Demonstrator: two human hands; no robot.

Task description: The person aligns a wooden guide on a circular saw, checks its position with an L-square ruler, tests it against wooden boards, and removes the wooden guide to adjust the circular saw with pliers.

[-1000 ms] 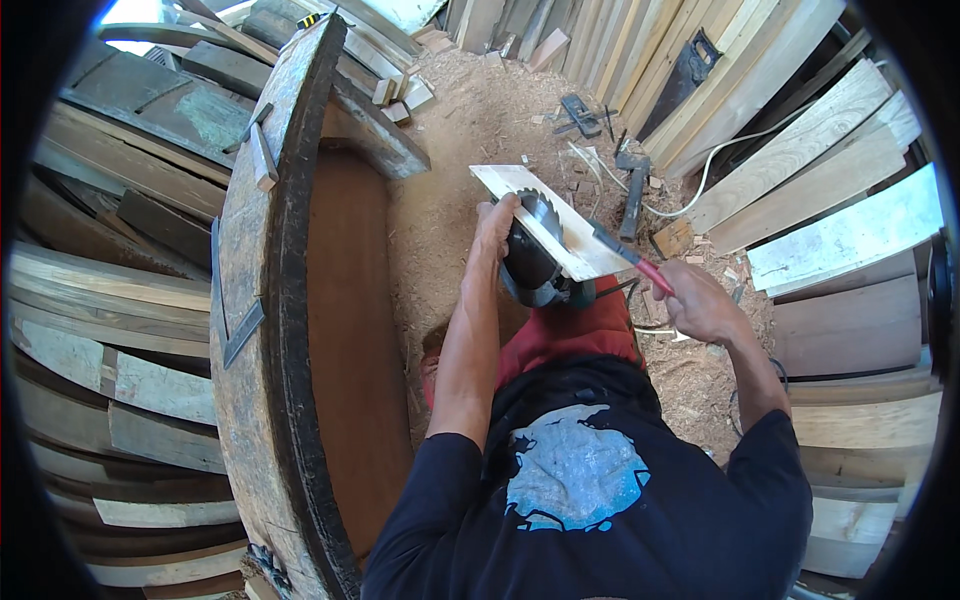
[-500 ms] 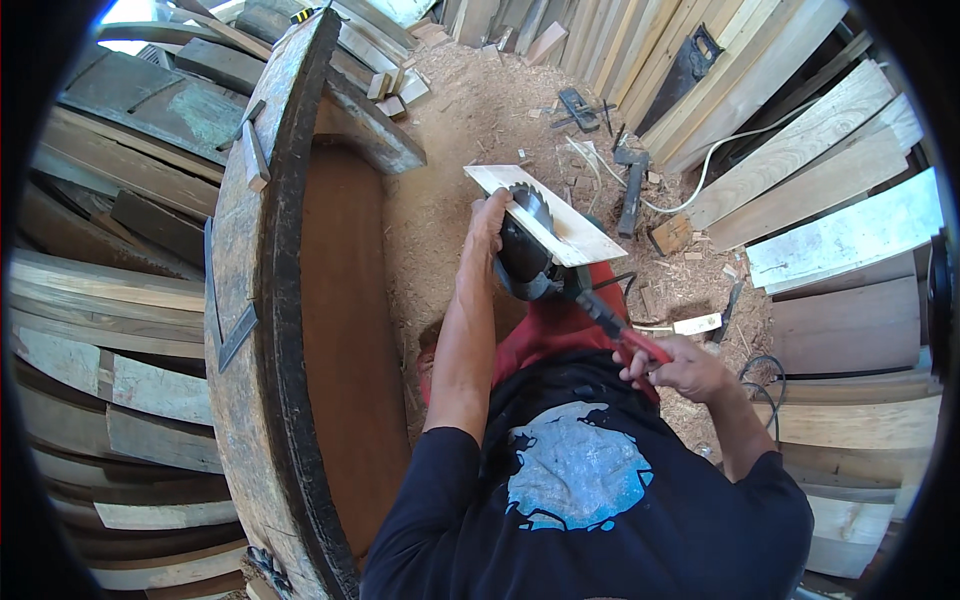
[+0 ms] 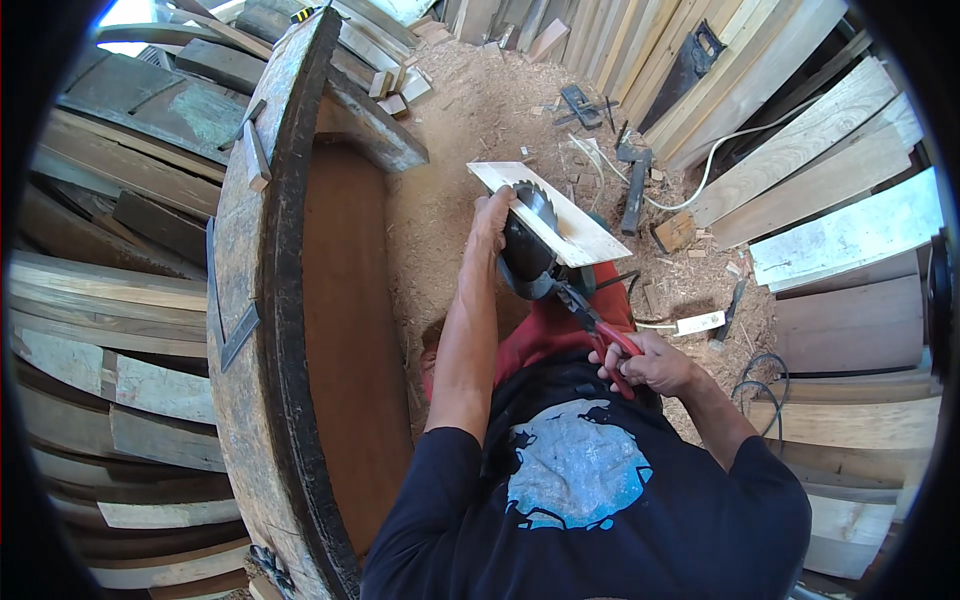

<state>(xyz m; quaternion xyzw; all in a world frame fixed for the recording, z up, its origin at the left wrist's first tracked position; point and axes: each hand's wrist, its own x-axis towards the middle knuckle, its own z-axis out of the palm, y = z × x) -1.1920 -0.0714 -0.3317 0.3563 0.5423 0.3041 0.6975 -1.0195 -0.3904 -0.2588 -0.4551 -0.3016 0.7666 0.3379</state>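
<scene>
A circular saw [image 3: 525,250] rests over my lap with its toothed blade [image 3: 540,203] sticking up through a pale, flat wooden plate [image 3: 595,236]. My left hand [image 3: 490,222] is closed around the saw's left edge, near the plate's corner. In my right hand [image 3: 655,366] are red-handled pliers [image 3: 622,342], their handles somewhat apart. The jaws point up and left and meet the lower part of the saw body; what they grip there, if anything, I cannot make out.
A long, thick wooden workbench [image 3: 245,420] runs along my left, bearing a metal square [image 3: 238,335]. A hammer [image 3: 633,190], a wood block [image 3: 675,232] and a white power strip [image 3: 700,323] lie on the sawdust-strewn floor. Stacked boards [image 3: 850,330] and a handsaw [image 3: 690,65] stand at the right.
My right hand has moved left with the pliers, and their handles have spread wider. The jaws have come in against the saw body. My left hand and the saw have barely shifted.
</scene>
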